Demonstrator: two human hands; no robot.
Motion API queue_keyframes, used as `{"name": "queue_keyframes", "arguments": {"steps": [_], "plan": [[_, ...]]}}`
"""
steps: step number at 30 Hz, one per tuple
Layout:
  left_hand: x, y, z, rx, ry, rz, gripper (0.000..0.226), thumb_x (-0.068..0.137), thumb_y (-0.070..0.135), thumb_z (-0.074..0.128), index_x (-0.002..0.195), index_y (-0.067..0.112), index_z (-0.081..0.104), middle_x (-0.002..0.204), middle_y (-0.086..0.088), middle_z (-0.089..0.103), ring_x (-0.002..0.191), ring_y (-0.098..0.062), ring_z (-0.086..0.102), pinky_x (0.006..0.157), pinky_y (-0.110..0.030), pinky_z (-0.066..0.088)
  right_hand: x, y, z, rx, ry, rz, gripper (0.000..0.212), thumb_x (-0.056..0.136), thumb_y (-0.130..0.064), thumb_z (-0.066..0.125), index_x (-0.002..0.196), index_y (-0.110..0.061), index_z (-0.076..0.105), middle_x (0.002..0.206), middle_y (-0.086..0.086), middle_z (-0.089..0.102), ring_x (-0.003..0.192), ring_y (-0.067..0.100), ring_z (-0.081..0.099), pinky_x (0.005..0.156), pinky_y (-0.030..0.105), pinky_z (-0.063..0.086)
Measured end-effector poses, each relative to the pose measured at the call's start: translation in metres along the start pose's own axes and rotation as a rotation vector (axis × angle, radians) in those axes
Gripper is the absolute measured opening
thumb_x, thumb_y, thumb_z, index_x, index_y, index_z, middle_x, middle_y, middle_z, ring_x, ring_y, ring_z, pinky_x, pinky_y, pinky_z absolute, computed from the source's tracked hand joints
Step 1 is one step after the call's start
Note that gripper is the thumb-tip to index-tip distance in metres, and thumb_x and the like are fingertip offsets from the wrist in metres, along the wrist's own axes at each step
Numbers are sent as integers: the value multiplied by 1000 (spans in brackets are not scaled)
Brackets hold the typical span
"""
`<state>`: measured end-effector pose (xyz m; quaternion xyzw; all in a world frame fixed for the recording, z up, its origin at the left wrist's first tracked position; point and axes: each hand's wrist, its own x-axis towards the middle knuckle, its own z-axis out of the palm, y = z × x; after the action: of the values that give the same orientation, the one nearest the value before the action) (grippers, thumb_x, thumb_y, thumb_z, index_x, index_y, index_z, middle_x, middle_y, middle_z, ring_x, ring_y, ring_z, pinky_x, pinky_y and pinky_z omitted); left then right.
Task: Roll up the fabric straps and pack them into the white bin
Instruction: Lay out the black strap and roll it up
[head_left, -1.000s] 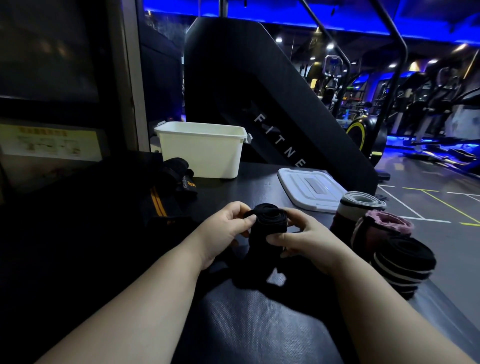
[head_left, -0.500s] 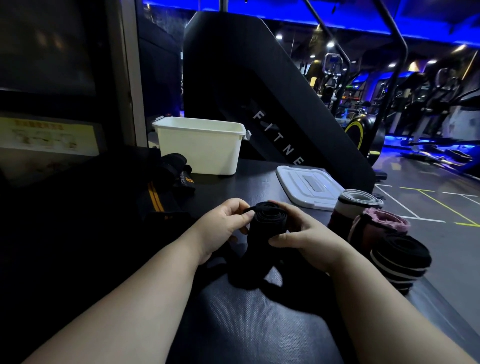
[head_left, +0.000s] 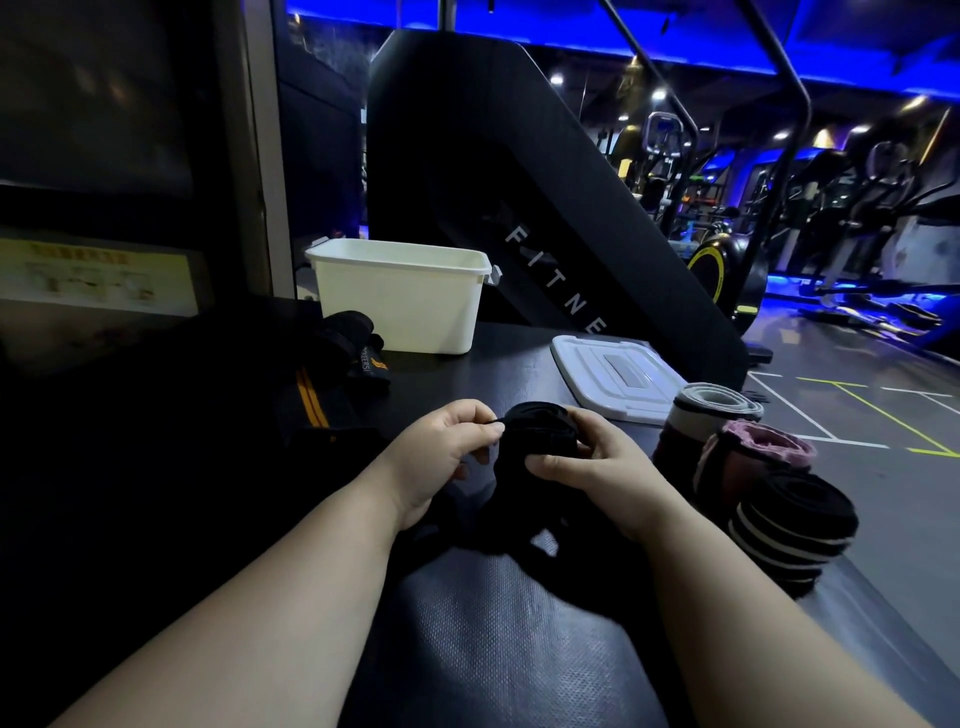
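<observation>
A black fabric strap (head_left: 537, 434), partly rolled, stands upright between my hands on the dark table, its loose tail trailing toward me. My left hand (head_left: 441, 457) pinches the strap's edge at the top of the roll. My right hand (head_left: 597, 465) grips the roll from the right side, thumb across its front. Three finished rolls stand at the right: a grey one (head_left: 711, 410), a pink one (head_left: 758, 452) and a black striped one (head_left: 795, 525). The white bin (head_left: 400, 304) stands open at the back of the table.
The bin's white lid (head_left: 618, 376) lies flat to the right of the bin. Unrolled black straps (head_left: 358, 345), one with orange stripes (head_left: 311, 405), lie at the left. A black fitness machine (head_left: 519, 171) rises behind the table. The table's right edge drops to the gym floor.
My left fingers have shifted over the top of the roll and now pinch the strap's edge; the roll has turned slightly between my hands. The view has tipped a little.
</observation>
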<state>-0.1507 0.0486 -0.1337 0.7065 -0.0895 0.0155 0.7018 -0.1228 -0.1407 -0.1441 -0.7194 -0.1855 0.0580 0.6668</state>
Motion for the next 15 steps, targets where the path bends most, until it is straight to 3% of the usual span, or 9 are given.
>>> {"name": "queue_keyframes", "arguments": {"steps": [4,8,15], "plan": [[1,0,2,71,13,44,20,92,11,59,76,21,55,69,4,48,62,-4,43,56,-18,32,1,-2,3,-5,65,-8,49,74,1,80,118,-8,62,107,16,72,102,34,68,91,43,55],[1,-3,3,75,21,76,17,91,13,63,77,20,57,71,7,49,62,-2,44,55,-12,35,0,-3,6,-5,115,-12,45,75,1,78,115,-11,62,100,13,74,91,25,71,83,36,58],[0,-5,3,148,21,192,18,87,10,68,73,19,61,79,6,48,69,-4,43,65,-9,35,1,0,7,-63,165,-18,48,67,-12,87,107,-20,62,94,8,75,91,26,72,88,46,57]]}}
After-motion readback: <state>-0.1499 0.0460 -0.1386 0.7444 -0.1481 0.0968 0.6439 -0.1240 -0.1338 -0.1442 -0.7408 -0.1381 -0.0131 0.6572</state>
